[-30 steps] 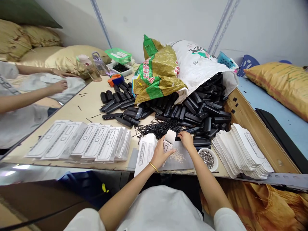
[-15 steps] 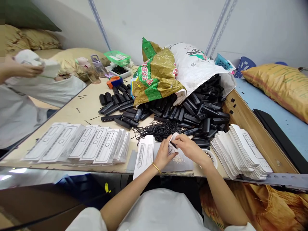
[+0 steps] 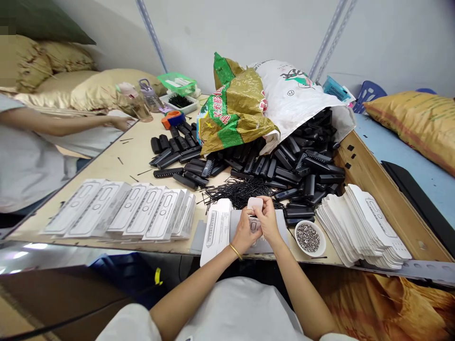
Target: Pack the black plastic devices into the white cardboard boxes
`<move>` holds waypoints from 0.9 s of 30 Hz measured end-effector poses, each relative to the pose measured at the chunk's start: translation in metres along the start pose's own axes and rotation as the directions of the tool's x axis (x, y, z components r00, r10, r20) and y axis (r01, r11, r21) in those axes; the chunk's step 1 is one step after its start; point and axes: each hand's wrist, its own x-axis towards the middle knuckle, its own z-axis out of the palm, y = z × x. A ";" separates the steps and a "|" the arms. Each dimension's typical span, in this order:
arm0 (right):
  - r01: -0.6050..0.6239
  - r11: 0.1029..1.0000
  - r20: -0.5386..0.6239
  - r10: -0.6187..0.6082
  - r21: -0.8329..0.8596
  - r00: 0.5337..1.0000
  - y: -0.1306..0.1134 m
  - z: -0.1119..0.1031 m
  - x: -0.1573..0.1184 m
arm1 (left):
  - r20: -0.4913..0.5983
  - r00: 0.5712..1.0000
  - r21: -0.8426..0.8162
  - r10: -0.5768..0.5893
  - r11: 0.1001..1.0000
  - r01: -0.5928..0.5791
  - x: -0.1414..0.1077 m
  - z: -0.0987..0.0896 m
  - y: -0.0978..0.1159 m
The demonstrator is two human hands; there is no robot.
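Note:
Between my hands is a small white printed box (image 3: 255,203), its pale flap standing up at the far end. My left hand (image 3: 246,233) grips it from the left, fingers wrapped round its side. From the other side my right hand (image 3: 268,221) is closed on it, thumb near the flap. Fingers cover most of the box. Beneath the hands lies a grey board (image 3: 281,233). Flat white printed cartons (image 3: 216,229) rest just left of it. To the right, a white bowl (image 3: 323,247) holds small shiny metal pieces.
Filled-looking printed boxes (image 3: 159,215) stand in a row at left; flat cartons (image 3: 355,227) are stacked at right. Thin black sticks (image 3: 241,192) and black plastic cases (image 3: 284,170) are heaped ahead, below sacks (image 3: 241,109). Wooden edging (image 3: 384,189) bounds the right side. Another person's arm (image 3: 71,124) reaches in at left.
My right hand has drawn in toward my left around the box, uncovering the bowl. The box flap now stands upright. At left, the other person's hand has moved right and lower.

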 end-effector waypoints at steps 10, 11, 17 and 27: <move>0.367 0.844 0.179 -0.321 -0.392 0.930 -0.002 -0.021 -0.021 | 0.061 0.968 -0.280 -0.242 0.927 0.249 0.014 0.005 0.013; 0.384 0.821 0.171 -0.344 -0.422 0.923 -0.001 -0.021 -0.025 | 0.075 0.968 -0.283 -0.238 0.926 0.249 0.014 0.006 0.014; 0.211 0.872 0.029 -0.221 -0.442 0.975 -0.004 -0.022 -0.033 | 0.125 0.975 -0.224 -0.182 0.953 0.207 0.009 0.006 0.016; 0.376 0.842 0.087 -0.373 -0.387 0.924 0.012 -0.025 -0.051 | 0.017 0.994 -0.060 -0.107 0.992 0.108 -0.010 0.010 0.000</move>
